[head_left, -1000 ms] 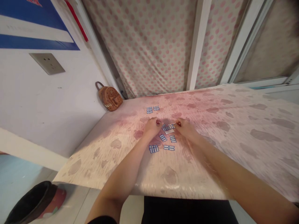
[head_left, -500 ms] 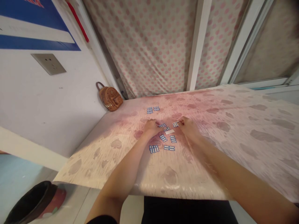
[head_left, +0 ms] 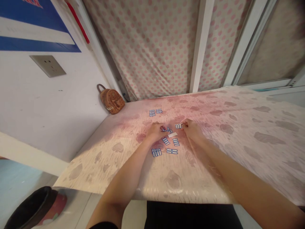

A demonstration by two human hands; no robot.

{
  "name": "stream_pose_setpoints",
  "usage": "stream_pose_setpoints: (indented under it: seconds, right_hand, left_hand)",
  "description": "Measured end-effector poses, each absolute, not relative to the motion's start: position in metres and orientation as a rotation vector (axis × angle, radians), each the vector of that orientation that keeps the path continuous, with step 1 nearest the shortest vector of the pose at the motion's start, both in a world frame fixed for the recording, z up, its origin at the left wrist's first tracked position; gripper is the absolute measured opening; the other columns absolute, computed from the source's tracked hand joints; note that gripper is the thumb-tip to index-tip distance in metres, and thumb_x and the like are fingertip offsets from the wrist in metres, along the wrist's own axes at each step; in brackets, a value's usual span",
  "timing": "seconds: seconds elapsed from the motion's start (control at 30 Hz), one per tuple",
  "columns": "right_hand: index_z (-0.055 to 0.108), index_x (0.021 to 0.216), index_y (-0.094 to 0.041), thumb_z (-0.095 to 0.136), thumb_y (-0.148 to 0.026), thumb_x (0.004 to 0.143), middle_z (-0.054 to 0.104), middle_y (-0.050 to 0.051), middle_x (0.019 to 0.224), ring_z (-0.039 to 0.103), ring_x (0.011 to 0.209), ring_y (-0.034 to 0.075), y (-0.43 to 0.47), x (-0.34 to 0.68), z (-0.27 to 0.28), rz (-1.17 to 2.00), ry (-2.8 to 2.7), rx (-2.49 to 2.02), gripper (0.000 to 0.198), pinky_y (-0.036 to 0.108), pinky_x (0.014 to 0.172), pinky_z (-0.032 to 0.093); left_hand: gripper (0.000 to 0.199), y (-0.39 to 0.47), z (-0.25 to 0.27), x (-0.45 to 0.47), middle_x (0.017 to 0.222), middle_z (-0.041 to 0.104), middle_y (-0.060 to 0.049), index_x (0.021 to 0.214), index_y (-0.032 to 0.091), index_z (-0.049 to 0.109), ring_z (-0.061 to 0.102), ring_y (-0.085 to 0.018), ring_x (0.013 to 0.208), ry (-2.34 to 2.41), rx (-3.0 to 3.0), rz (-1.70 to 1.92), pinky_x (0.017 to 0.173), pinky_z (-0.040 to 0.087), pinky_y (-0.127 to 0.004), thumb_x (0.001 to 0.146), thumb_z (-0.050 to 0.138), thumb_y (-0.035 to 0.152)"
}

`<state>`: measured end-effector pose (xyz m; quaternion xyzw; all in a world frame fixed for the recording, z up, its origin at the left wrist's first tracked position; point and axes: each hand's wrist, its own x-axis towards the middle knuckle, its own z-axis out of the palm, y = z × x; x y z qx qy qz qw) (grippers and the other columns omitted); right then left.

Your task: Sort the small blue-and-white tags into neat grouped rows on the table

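Observation:
My left hand (head_left: 156,131) is closed at the middle of the table, its fingertips on small white labels with blue borders (head_left: 169,129). Beside those fingertips lies a plain white strip (head_left: 172,135). To the right, my right hand (head_left: 190,128) pinches the right end of a small piece of blue-bordered labels (head_left: 178,126). Just nearer to me are two label pieces, a slanted one (head_left: 166,141) and an upright one (head_left: 175,142). Closer still lie a left cluster of labels (head_left: 156,152) and a right cluster (head_left: 172,151).
Two more label groups, a left one (head_left: 152,113) and a right one (head_left: 159,111), lie farther back on the patterned tablecloth (head_left: 133,171). A small brown backpack (head_left: 111,100) leans on the wall at the back left. A bin (head_left: 35,206) stands on the floor, lower left.
The labels at my left fingertips have shifted and turned slightly. My right hand keeps its pinch on the label piece, almost in place. The view has moved a little.

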<state>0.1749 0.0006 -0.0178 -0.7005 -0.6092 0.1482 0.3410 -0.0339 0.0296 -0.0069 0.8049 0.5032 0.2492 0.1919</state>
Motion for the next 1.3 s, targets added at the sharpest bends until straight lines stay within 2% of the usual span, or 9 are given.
stream_pose_setpoints:
  seconds: [0.37,0.63,0.9,1.1,1.3]
  right_hand:
    - [0.067,0.093,-0.019,0.051,-0.014,0.090,0.073,0.005,0.086,0.067,0.078,0.018,0.003,0.176,-0.022,0.392,-1.603,-1.839,0.017,0.024,0.063,0.041]
    - [0.066,0.089,-0.019,0.053,-0.016,0.091,0.073,0.004,0.085,0.068,0.080,0.018,0.005,0.175,-0.023,0.409,-1.573,-1.802,0.013,0.024,0.063,0.041]
    - [0.060,0.079,-0.020,0.051,-0.020,0.090,0.069,0.002,0.073,0.063,0.065,0.016,0.004,0.171,-0.020,0.492,-1.544,-1.708,0.014,0.024,0.055,0.036]
    - [0.056,0.081,-0.021,0.052,-0.021,0.089,0.070,0.000,0.074,0.065,0.068,0.015,0.007,0.168,-0.026,0.597,-1.542,-1.459,0.009,0.023,0.062,0.043]
    - [0.055,0.080,-0.021,0.052,-0.024,0.088,0.069,0.001,0.071,0.064,0.066,0.016,0.008,0.168,-0.028,0.596,-1.536,-1.413,0.008,0.025,0.062,0.043]
  left_hand:
    - [0.012,0.028,-0.008,-0.030,0.085,0.069,-0.004,0.084,0.016,0.075,0.063,-0.016,0.080,1.405,2.228,0.640,0.073,0.048,-0.025,0.075,0.078,0.023]
    - [0.026,0.033,-0.002,-0.041,0.089,0.072,-0.007,0.084,0.017,0.071,0.066,-0.020,0.081,1.733,2.115,0.604,0.068,0.048,-0.027,0.076,0.078,0.041]
    - [0.015,0.034,-0.005,-0.035,0.079,0.071,-0.003,0.078,0.017,0.069,0.065,-0.017,0.075,1.679,2.090,0.579,0.066,0.047,-0.025,0.077,0.077,0.029]
    - [0.012,0.040,-0.019,-0.034,0.074,0.071,-0.001,0.079,0.016,0.065,0.065,-0.015,0.069,1.386,1.857,0.888,0.063,0.046,-0.023,0.078,0.074,0.023]
    - [0.014,0.038,-0.018,-0.029,0.080,0.075,-0.004,0.080,0.014,0.069,0.069,-0.016,0.074,1.005,1.618,0.993,0.071,0.051,-0.025,0.077,0.076,0.026]
